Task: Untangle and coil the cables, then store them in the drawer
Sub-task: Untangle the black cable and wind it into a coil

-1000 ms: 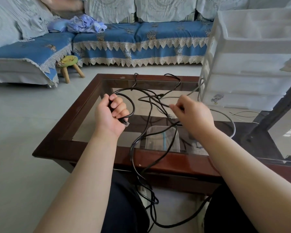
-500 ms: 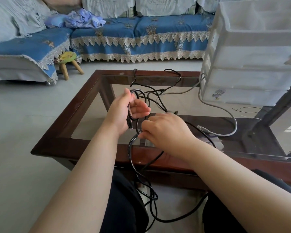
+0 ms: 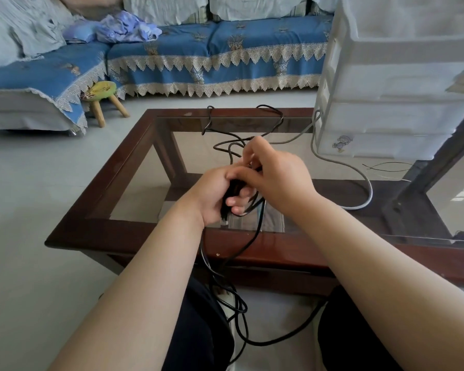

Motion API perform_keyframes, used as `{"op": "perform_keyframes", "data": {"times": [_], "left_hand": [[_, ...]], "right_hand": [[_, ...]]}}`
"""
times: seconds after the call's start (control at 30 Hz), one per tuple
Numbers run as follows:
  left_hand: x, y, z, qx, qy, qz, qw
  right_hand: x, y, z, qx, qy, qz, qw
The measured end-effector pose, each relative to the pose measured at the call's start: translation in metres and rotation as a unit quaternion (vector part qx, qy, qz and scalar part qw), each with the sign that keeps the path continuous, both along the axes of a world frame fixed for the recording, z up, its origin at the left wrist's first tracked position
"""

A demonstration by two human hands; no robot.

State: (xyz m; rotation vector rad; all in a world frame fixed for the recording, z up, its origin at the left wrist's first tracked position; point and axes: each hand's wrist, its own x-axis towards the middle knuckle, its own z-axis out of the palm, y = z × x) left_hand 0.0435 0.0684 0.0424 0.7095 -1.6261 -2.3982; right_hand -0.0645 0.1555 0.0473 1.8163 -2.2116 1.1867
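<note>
1. The left hand [image 3: 214, 194] is curled round a bundle of black cable [image 3: 229, 195] above the near part of the tabletop [image 3: 134, 231], its fingers [image 3: 235, 202] wrapped over the strands
2. The right hand [image 3: 276, 175] sits just right of the left hand, touching it; its fingers pinch a strand of the same cable (the exact contact is partly hidden)
3. More black cable loops on the tabletop beyond the hands, and the rest hangs over the near edge down between the person's knees
4. A grey cable [image 3: 359, 178] curves across the tabletop right of the hands, reaching the white drawer unit [image 3: 397, 103] at the far right
5. A sofa [image 3: 198, 60] and a stool [image 3: 102, 95] stand beyond the tabletop
</note>
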Motion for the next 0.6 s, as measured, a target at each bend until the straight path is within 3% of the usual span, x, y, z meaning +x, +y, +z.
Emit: {"op": "perform_keyframes", "data": {"times": [0.13,0.27,0.37,0.47,0.6], "left_hand": [[-0.002,0.000,-0.001,0.087,0.023,-0.014,0.996],[0.005,-0.011,0.000,0.177,0.103,0.015,0.979],[0.012,-0.020,0.000,0.218,0.141,0.043,0.965],[0.011,-0.019,0.003,0.211,0.143,0.062,0.965],[0.007,-0.014,0.003,0.208,0.139,0.074,0.965]], "right_hand": [[-0.011,-0.005,-0.007,0.000,-0.049,-0.014,0.999],[-0.037,-0.002,-0.011,-0.053,-0.088,-0.071,0.992],[-0.036,0.002,-0.008,-0.030,-0.233,-0.122,0.964],[-0.016,-0.001,-0.006,0.084,-0.447,-0.024,0.890],[0.000,-0.005,-0.011,0.074,-0.703,0.106,0.699]]}}
